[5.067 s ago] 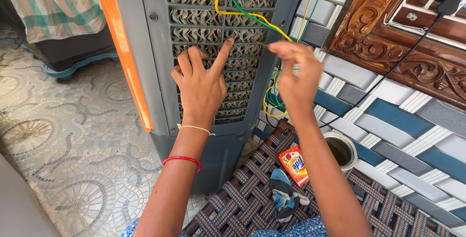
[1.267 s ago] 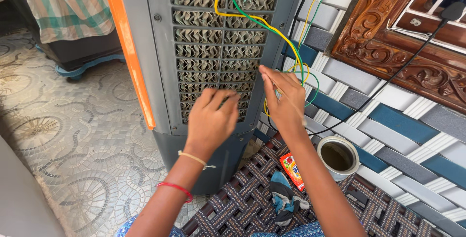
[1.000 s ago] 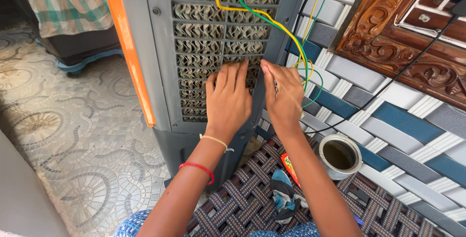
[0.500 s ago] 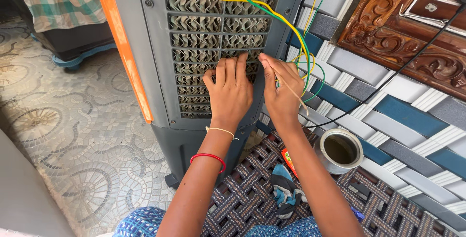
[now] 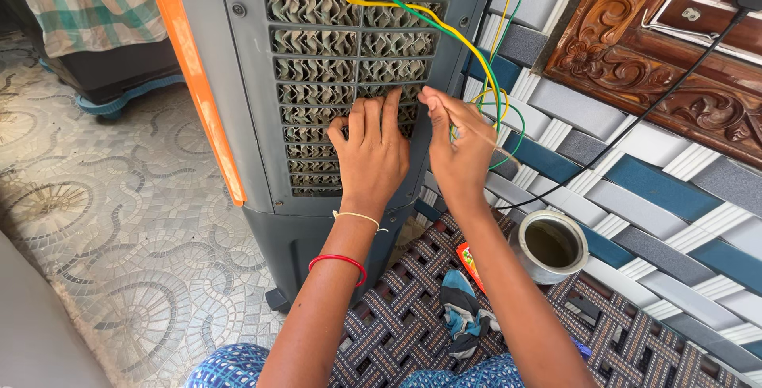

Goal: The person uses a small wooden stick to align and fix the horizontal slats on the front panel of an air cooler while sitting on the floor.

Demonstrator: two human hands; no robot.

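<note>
Here the left hand lies flat and open, fingers spread on the grille of the grey cooler. Just right of it, the right hand pinches the yellow wire at the cooler's right edge, a steel cup near on the woven seat.

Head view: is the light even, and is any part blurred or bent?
Head view: bright daylight, soft shadows; the left hand and right hand on the grey cooler grille are sharp; the tiled wall is bright but not glaring; edges bend slightly from the wide lens; the steel cup is clear.
</note>
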